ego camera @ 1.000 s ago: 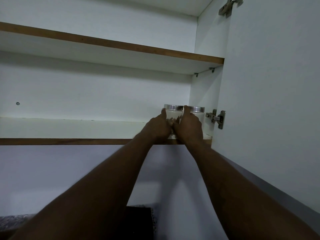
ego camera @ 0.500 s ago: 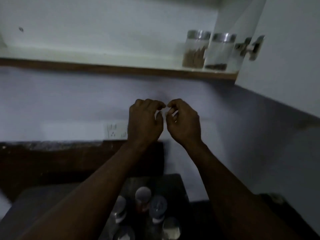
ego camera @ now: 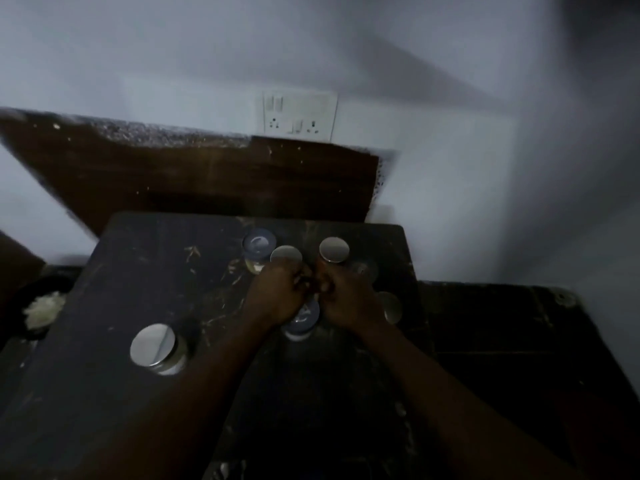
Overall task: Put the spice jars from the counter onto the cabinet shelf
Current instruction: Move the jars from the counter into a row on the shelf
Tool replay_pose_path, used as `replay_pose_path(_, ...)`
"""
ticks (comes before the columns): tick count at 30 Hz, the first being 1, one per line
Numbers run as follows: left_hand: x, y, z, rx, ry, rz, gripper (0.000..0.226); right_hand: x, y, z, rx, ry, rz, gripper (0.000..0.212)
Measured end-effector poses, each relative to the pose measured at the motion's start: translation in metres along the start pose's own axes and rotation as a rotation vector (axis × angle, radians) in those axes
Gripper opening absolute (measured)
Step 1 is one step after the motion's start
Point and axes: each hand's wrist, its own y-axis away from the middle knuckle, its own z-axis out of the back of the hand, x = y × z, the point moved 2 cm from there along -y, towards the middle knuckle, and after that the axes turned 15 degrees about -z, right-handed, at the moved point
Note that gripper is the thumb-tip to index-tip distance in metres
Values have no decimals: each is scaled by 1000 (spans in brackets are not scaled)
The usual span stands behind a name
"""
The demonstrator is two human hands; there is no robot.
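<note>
Several spice jars stand on a dark counter (ego camera: 145, 271). My left hand (ego camera: 277, 299) curls its fingers around the side of a silver-lidded jar (ego camera: 286, 254). My right hand (ego camera: 348, 301) does the same on a second silver-lidded jar (ego camera: 334, 249). The two hands touch at the knuckles. A blue-lidded jar (ego camera: 259, 241) stands just left of them, and another blue-lidded jar (ego camera: 304, 320) sits partly hidden under my wrists. A larger silver-lidded jar (ego camera: 154, 344) stands apart at the front left, and one more jar (ego camera: 391, 306) is at the right. The cabinet shelf is out of view.
A wall socket plate (ego camera: 299, 116) sits on the white wall behind the counter. A brown backsplash panel (ego camera: 207, 178) runs along the back. A dark bowl with pale food (ego camera: 43, 310) is at the far left. The picture is dim and blurred.
My hands left the two jars on the shelf, dropped through the air and now sit on two jars on the counter. The view swung down from the cabinet.
</note>
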Motion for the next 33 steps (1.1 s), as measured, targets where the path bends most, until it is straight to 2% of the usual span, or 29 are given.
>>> replay_pose_path(2,26,19,-20,137,-41,163,35,-13,8,-29,90,25,-101,34)
replay_pose_path(5,49,42,-42,380,25,343,73,-26,15,-57,209,44,-256,67)
replay_pose_path(7,57,49,-52,443,20,376,79,-27,14,-71,281,21,-310,86)
replay_pose_path(9,61,52,-59,427,45,392,74,-27,12,-80,300,2,-362,93)
replay_pose_path(13,64,53,-65,318,164,417,75,-29,7,-89,258,2,-401,83)
replay_pose_path(16,65,55,-61,286,132,382,61,-31,10,-89,226,-6,-383,81)
replay_pose_path(19,63,54,-48,252,85,369,44,-29,15,-80,154,-168,-347,79)
replay_pose_path(22,55,45,-28,105,101,260,28,-22,15,-62,61,-356,-326,82)
replay_pose_path(28,23,11,25,-79,324,48,51,2,6,-8,-43,-634,-258,53)
replay_pose_path(31,3,-12,52,-96,380,-56,61,21,2,24,-36,-839,-232,52)
replay_pose_path(33,-14,-28,70,-157,389,-121,67,39,1,50,-71,-912,-145,53)
